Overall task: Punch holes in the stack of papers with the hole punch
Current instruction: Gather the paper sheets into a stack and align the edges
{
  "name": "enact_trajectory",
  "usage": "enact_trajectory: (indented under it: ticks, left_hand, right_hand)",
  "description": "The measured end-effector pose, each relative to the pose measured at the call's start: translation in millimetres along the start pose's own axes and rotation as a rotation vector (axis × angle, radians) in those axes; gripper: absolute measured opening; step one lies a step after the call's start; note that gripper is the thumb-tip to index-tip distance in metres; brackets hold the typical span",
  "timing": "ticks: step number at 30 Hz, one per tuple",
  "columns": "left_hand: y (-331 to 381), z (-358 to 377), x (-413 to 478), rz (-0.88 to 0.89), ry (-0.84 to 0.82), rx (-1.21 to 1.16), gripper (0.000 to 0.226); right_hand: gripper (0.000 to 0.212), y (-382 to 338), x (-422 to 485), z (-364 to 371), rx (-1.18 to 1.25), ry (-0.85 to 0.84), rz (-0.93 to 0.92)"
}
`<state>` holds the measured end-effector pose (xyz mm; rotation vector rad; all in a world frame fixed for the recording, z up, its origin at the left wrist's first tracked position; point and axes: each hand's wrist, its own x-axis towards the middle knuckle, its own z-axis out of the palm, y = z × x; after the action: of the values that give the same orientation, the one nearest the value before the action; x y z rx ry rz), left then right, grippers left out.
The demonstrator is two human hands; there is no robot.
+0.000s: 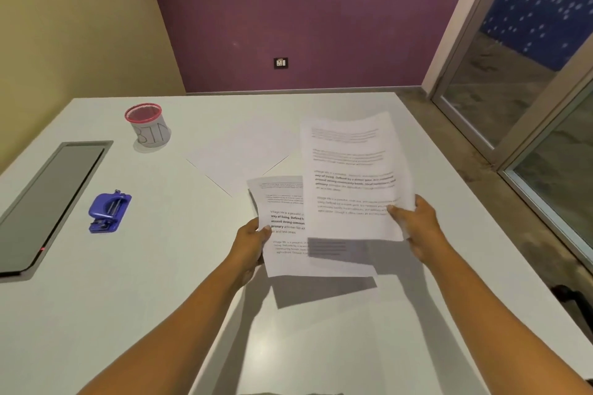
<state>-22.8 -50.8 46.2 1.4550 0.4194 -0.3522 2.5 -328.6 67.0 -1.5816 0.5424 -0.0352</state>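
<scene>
My left hand (252,242) grips the left edge of a printed sheet (285,234) held just above the white table (160,282). My right hand (414,224) holds a second printed sheet (349,176) by its lower right corner, lifted higher and overlapping the first sheet's right side. A blank white sheet (237,157) lies flat on the table behind them. The blue hole punch (109,212) sits on the table far to the left, apart from both hands.
A red mesh cup (147,125) with a paper label stands at the back left. A grey recessed panel (48,202) runs along the table's left side. The table's right edge drops to the floor beside a glass door (513,90).
</scene>
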Motion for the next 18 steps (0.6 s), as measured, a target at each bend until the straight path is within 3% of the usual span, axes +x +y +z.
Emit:
enact_trajectory:
  ticks: [8,18]
  left_hand:
    - [-8.2,-8.4,-0.2,-0.069,0.051,-0.011,0.027]
    - [-7.5,-10.9,4.0,-0.058,0.041,0.046,0.041]
  right_hand:
    - [0.045,47.6,-21.8,34.4,-0.104,-0.205,0.176]
    - [0.044,50.1,-24.4,56.7,-0.171,-0.358,0.208]
